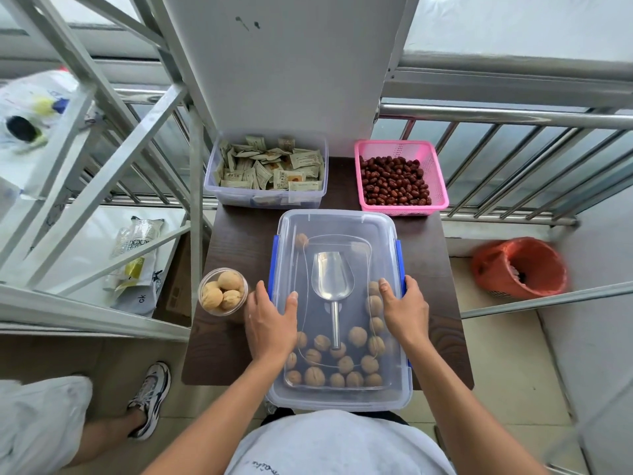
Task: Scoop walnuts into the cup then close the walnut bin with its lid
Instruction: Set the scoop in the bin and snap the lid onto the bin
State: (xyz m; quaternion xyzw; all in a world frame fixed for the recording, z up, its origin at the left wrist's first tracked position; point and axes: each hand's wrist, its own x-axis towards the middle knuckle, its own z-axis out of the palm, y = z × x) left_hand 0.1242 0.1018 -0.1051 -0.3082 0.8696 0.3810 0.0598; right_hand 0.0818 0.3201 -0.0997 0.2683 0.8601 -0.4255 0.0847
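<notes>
Left hand point(272, 322) flat on lid point(337, 224), fingers spread and apart, thumb on top, fingertips over left edge by blue clip point(273, 265). Right hand point(406, 311) likewise flat on lid's right side, fingers apart, curled over right edge at other blue clip point(399, 265); neither hand clamped on anything, only pressing. Lid seated on bin point(339, 401), covering it fully. Seen through clear lid: walnuts point(339, 366) gathered toward near end and along right wall, one alone at far left corner; metal scoop point(332, 277) lying inside, bowl away, handle toward body. Cup point(222, 291) just left of bin on table point(239, 234), upright, holding four walnuts, close to left hand but apart. At far end: clear box of packets point(267, 169) and pink basket of red dates point(399, 176). Orange bucket point(519, 269) on floor to right.
</notes>
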